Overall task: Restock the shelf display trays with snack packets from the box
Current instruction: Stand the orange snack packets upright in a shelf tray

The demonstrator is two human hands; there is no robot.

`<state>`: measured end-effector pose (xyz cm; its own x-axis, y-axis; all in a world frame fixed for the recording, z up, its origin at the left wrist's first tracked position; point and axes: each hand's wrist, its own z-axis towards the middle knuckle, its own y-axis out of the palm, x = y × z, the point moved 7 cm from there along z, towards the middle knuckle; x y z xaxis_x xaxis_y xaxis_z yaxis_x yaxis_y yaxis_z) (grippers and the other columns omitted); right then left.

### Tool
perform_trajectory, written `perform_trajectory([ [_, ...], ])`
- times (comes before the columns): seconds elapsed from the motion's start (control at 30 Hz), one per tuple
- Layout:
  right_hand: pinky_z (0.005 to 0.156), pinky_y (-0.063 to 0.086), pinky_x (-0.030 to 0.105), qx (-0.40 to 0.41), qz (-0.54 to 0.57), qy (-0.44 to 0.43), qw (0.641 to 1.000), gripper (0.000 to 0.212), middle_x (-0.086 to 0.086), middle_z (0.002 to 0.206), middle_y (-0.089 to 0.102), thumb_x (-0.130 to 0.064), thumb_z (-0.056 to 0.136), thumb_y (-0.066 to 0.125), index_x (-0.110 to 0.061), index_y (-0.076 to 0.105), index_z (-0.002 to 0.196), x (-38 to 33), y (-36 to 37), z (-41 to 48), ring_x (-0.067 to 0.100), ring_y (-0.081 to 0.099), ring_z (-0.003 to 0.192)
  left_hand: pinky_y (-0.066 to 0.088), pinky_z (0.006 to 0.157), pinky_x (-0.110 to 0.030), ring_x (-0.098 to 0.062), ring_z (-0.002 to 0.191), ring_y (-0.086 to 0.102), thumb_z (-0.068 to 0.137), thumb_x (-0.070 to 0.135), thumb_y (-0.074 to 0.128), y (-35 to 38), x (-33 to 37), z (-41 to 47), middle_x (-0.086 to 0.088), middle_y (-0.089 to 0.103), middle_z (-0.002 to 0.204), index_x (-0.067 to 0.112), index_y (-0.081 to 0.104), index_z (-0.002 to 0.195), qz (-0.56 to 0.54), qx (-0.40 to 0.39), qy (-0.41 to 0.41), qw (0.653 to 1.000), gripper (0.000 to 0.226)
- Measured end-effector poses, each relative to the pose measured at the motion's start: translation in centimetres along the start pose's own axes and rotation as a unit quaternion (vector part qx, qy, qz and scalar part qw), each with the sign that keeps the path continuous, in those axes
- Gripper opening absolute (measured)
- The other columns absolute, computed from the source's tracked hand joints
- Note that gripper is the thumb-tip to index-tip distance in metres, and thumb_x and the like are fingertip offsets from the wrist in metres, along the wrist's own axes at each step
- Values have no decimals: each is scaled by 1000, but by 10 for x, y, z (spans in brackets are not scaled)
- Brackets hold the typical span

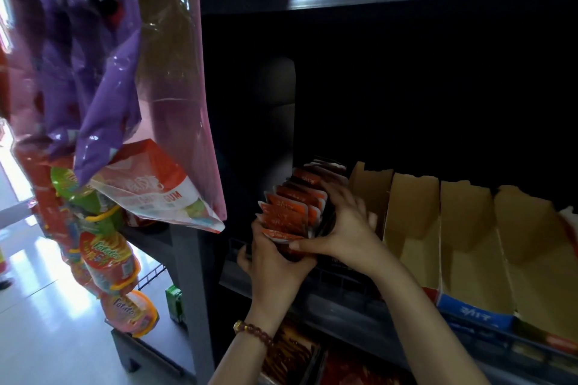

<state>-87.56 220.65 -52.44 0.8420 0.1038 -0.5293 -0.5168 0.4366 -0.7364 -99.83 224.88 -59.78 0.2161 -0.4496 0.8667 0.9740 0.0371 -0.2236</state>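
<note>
I observe both hands on one row of orange snack packets (291, 209), upright and packed face to face at the left end of the dark shelf (344, 300); the left hand (272, 256) curls its grip round the row's near end from below; the right hand (341, 225) clamps its grip on the row's right side, thumb across the front; brown cardboard display trays (413, 212) stand just beside, to the right; a bead bracelet (253, 333) circles the left wrist; whether the packets sit in a tray, I cannot tell.
</note>
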Motion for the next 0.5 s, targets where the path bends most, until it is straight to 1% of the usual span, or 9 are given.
perform_trajectory([
  [0.1,93,13,24,-1,-24,9,1000,113,-10,151,22,-59,57,80,-38,17,147,-1,-3,-3,15,18,134,4,107,-24,35,90,31,62,23,84,0,2,0,27,51,102,23,34,126,4,-1,0,1000,81],
  [0.13,90,11,23,0,-29,12,1000,112,-10,151,23,-60,57,80,-38,17,147,-1,-4,-4,15,18,133,4,108,-26,36,90,32,62,24,84,0,2,0,27,51,102,25,34,125,3,-3,-1,1000,81],
  [0.23,84,8,20,6,-33,23,999,110,-11,151,24,-61,57,79,-40,18,146,1,-5,-7,14,19,133,5,114,-36,39,89,29,63,21,84,-1,3,-1,25,53,100,25,34,125,-3,-7,-7,1000,80],
  [0.3,88,8,23,11,-33,28,999,110,-12,151,24,-61,58,79,-43,16,146,3,-5,-9,15,19,134,5,115,-39,40,89,28,64,20,84,-2,5,-3,26,51,99,25,33,124,-6,-7,-7,1000,79],
  [0.37,93,10,27,15,-50,26,998,108,-12,151,25,-62,59,78,-43,15,145,3,-7,-10,15,19,135,5,115,-38,41,88,27,65,21,85,-3,7,-3,29,48,99,25,32,126,-2,-6,-7,1000,81],
  [0.43,98,10,30,13,-67,15,998,106,-10,150,26,-61,60,77,-42,16,145,0,-5,-10,15,17,136,4,114,-35,35,91,32,62,26,87,-3,7,-3,30,49,101,23,33,132,0,-1,-3,1000,88],
  [0.5,105,10,33,11,-50,8,999,110,-6,150,23,-56,61,79,-37,12,146,-5,0,-10,15,13,139,5,113,-32,25,94,39,57,39,85,-4,9,-2,30,50,103,26,30,135,-1,-9,-2,1000,96],
])
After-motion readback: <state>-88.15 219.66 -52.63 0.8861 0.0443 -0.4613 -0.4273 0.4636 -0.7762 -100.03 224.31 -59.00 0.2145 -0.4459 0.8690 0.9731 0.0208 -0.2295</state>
